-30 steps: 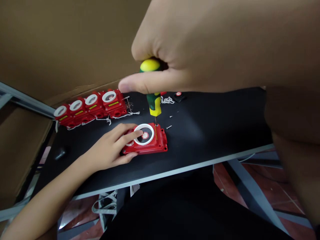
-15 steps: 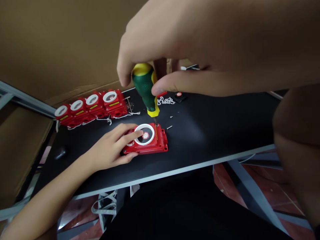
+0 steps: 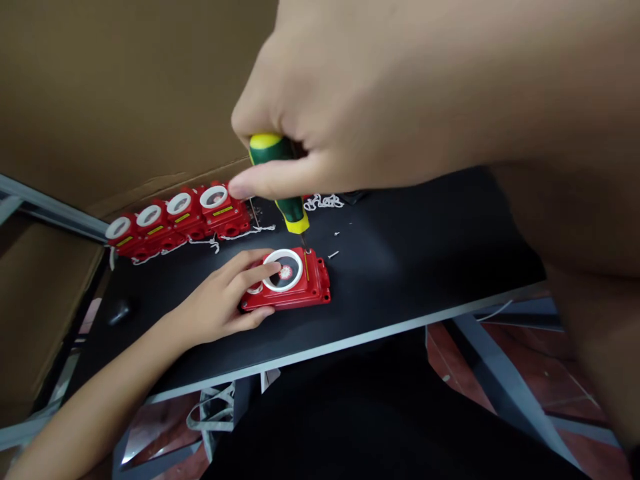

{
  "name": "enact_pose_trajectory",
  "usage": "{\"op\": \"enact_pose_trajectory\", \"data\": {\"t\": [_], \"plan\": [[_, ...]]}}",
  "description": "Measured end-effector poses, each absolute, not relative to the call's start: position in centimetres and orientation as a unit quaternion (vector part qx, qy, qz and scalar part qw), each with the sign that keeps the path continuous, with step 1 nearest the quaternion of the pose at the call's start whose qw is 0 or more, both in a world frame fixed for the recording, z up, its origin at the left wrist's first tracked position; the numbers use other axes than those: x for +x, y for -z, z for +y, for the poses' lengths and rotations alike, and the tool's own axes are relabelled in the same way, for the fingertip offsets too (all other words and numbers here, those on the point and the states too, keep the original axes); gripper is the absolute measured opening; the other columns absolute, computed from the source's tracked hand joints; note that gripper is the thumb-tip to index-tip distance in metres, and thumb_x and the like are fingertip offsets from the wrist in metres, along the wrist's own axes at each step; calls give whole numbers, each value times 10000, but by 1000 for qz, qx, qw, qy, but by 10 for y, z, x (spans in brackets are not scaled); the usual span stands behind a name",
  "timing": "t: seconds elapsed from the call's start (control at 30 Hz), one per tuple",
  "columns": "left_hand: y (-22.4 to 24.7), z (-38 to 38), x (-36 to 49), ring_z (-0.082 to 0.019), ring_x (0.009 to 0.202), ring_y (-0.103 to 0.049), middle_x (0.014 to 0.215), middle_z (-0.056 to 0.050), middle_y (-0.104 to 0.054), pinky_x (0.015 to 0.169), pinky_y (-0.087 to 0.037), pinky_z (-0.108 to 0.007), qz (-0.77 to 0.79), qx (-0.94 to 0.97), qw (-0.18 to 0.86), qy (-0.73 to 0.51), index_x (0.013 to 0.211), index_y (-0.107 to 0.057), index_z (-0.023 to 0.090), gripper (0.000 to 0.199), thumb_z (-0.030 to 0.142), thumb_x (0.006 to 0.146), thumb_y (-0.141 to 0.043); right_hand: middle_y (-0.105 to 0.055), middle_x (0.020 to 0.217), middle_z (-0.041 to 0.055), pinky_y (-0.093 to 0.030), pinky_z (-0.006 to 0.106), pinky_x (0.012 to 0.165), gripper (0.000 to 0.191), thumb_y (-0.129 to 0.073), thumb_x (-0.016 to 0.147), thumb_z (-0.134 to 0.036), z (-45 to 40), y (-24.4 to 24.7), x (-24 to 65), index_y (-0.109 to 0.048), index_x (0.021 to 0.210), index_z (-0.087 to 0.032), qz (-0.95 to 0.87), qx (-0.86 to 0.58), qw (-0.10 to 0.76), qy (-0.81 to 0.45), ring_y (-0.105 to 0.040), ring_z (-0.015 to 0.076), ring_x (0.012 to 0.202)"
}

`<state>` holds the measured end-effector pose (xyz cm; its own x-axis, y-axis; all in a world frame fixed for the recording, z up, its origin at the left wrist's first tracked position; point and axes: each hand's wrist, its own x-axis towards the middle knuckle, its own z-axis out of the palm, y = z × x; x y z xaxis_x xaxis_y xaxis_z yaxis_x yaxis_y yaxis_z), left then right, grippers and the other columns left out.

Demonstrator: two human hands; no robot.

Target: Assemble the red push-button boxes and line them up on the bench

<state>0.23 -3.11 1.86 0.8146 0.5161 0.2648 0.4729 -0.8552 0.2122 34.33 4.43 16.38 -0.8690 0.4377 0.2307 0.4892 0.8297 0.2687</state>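
Note:
A red box (image 3: 295,296) with a white-rimmed round window lies flat on the black table. My left hand (image 3: 220,299) grips its left end, thumb along the near side, one finger reaching over the window. Above the box, my right hand (image 3: 320,120) is wrapped round the green and yellow handle of a screwdriver (image 3: 291,210), which leans slightly. The screwdriver's tip meets the box's far right corner, at what looks like a screw (image 3: 309,251). Some of the right fingers are hidden behind the hand.
Several similar red boxes (image 3: 223,217) with white cords stand in a row at the back left. Two loose screws (image 3: 333,254) lie right of the box. A white cord (image 3: 324,202) lies behind. A dark rounded object (image 3: 119,311) sits at left. Cardboard (image 3: 125,87) walls the far side.
My right hand has closed further round the screwdriver handle, its thumb swinging left across it. The tip stays at the box's corner. My left hand keeps its hold; the view shifts slightly.

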Motion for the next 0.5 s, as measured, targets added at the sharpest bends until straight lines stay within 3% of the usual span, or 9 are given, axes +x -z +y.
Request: {"op": "enact_pose_trajectory", "data": {"t": [0.1,0.17,0.23,0.3,0.4,0.5], "plan": [[-17,-32,4,-386,1493,-759,1689,-246,-645,1217,-686,-549,261,949,91,-149,1746,-467,273,608,418,1213,-720,-614,1701,202,-582,621,1232,1078,-56,1137,-786,30,-161,329,-756,1252,25,-917,-305,99,238,-687,501,1544],[-19,-33,5,-373,1476,-773,1669,-244,-663,1212,-689,-532,263,947,98,-153,1726,-490,259,584,401,1212,-729,-589,1686,215,-576,599,1234,1105,40,1124,-727,28,-154,326,-724,1294,53,-906,-300,122,273,-656,497,1584],[-22,-33,4,-368,1475,-778,1665,-240,-675,1220,-685,-521,268,943,109,-162,1715,-518,253,571,380,1205,-741,-667,1541,132,-637,510,1159,1072,-8,1132,-790,34,-152,329,-720,1349,-18,-917,-282,129,251,-735,428,1498],[-26,-33,1,-368,1490,-775,1682,-233,-678,1239,-676,-519,275,940,119,-164,1710,-549,259,566,361,1194,-758,-697,1396,16,-666,437,1103,909,-183,1157,-841,43,-156,335,-713,1435,-157,-947,-229,132,185,-801,327,1361],[-31,-31,-4,-354,1463,-795,1671,-223,-698,1219,-688,-485,291,938,117,-152,1668,-613,259,519,383,1190,-772,-690,1332,-80,-608,415,1183,556,-381,1203,-577,47,-168,339,-663,1594,-301,-978,-125,128,109,-788,209,1292],[-39,-30,-7,-340,1464,-797,1665,-220,-709,1224,-685,-469,306,934,118,-142,1642,-632,250,489,394,1195,-769,-678,1292,-92,-572,468,1156,558,-356,1145,-373,40,-178,334,-708,1571,-290,-982,-125,106,99,-773,188,1227]]}}
